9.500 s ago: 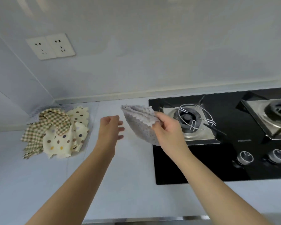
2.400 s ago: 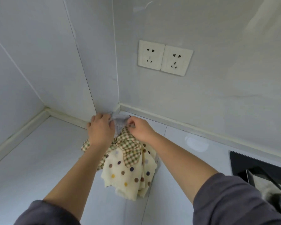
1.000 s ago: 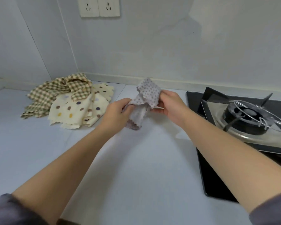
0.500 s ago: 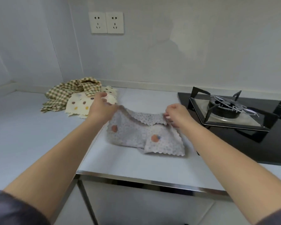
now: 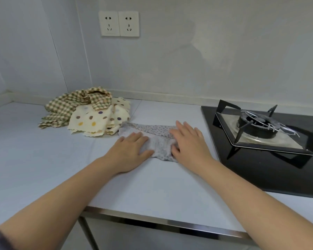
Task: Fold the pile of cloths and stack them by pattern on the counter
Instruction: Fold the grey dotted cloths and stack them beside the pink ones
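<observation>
A grey cloth with small dots (image 5: 159, 139) lies on the pale counter (image 5: 152, 186), its far edge folded over. My left hand (image 5: 132, 150) presses flat on its left part with straight fingers. My right hand (image 5: 188, 141) presses flat on its right part. To the left, a pile holds a green-and-cream checked cloth (image 5: 74, 103) on top of cream cloths with coloured polka dots (image 5: 98, 120). The pile's right edge touches the grey cloth's far left corner.
A black gas hob (image 5: 271, 159) with a metal burner stand (image 5: 260, 127) sits just right of my right hand. A double wall socket (image 5: 118, 23) is on the back wall. The counter's metal front edge (image 5: 161, 222) runs below my forearms.
Half a second ago both hands pinched the grey cloth's far corners as it draped open. Now it lies folded on the counter and both hands press flat on it.
</observation>
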{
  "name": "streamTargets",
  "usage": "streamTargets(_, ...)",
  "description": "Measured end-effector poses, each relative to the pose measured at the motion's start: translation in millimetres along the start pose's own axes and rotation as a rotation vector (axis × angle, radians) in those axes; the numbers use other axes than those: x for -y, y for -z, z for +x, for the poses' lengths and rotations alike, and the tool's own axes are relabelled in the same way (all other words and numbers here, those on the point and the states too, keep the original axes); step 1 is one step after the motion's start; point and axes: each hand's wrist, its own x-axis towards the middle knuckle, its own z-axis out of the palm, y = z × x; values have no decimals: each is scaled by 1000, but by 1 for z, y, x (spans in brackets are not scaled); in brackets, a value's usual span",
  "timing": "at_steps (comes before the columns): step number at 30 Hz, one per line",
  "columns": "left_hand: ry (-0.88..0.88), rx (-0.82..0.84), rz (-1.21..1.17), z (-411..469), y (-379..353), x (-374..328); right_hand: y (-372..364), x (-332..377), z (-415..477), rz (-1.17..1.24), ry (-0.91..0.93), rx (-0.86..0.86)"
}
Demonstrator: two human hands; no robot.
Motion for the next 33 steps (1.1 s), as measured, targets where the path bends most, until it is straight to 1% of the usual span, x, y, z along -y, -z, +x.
streamTargets(1, -2, -42, -17, 2, -3, 1, -2, 1, 1, 1, 52, -21)
streamTargets(2, -5, -142, -52, 3, -3, 2, -5, 1, 1, 18, 94, -37)
streamTargets(3, -11, -279, -75, 5, -3, 4, -6, 2, 1, 46, 105, -39)
streamTargets(4, -33, -419, -85, 6, -2, 6, -8, 2, 1, 79, 88, -32)
streamTargets(5, -62, -519, -106, 6, 0, 6, -10, 0, 1, 102, 52, -9)
streamTargets(6, -93, -563, -141, 5, 1, 8, -11, -2, 1, 119, 15, 31)
streamTargets(7, -116, -547, -170, 3, 1, 8, -12, -4, 1, 127, -20, 94)
streamTargets(9, -143, -406, -169, 1, -3, 7, -12, -5, 0, 110, -97, 239)
streamTargets(10, -138, -332, -145, 0, -6, 6, -10, -4, -1, 79, -136, 284)
streamTargets(11, -123, -279, -122, 1, -9, 6, -9, -4, -1, 38, -167, 299)
streamTargets(13, -86, -242, -141, 4, -12, 8, -6, -2, -3, -25, -174, 266)
streamTargets(14, -79, -265, -190, 4, -12, 9, -6, -1, -2, -30, -158, 237)
streamTargets(16, -78, -367, -259, 4, -11, 10, -2, 0, -2, 3, -79, 132)
streamTargets(18, -34, -444, -265, 4, -8, 9, 0, 3, -3, 72, 57, -29)
streamTargets(19, 9, -455, -289, 3, -7, 8, 1, 5, -3, 131, 110, -69)
streamTargets(21, 46, -458, -346, 3, -5, 7, 0, 10, -6, 267, 134, -27)
streamTargets(24, 0, -449, -290, 1, -5, 7, -6, 10, -8, 282, 104, 44)
streamTargets(26, -40, -453, -187, -1, -4, 6, -8, 7, -7, 251, 30, 107)
streamTargets(27, -40, -428, -129, -2, -4, 5, -7, 6, -7, 239, -26, 154)
streamTargets(29, 4, -326, -46, -4, -6, 3, -5, 6, -7, 229, -114, 207)
streamTargets(31, 44, -279, -47, -3, -7, 5, -4, 6, -7, 194, -126, 167)
streamTargets(32, 23, -315, -48, -3, -6, 6, -3, 6, -7, 158, -118, 130)
streamTargets(33, -41, -388, -34, -3, -4, 5, -2, 5, -7, 124, -111, 95)
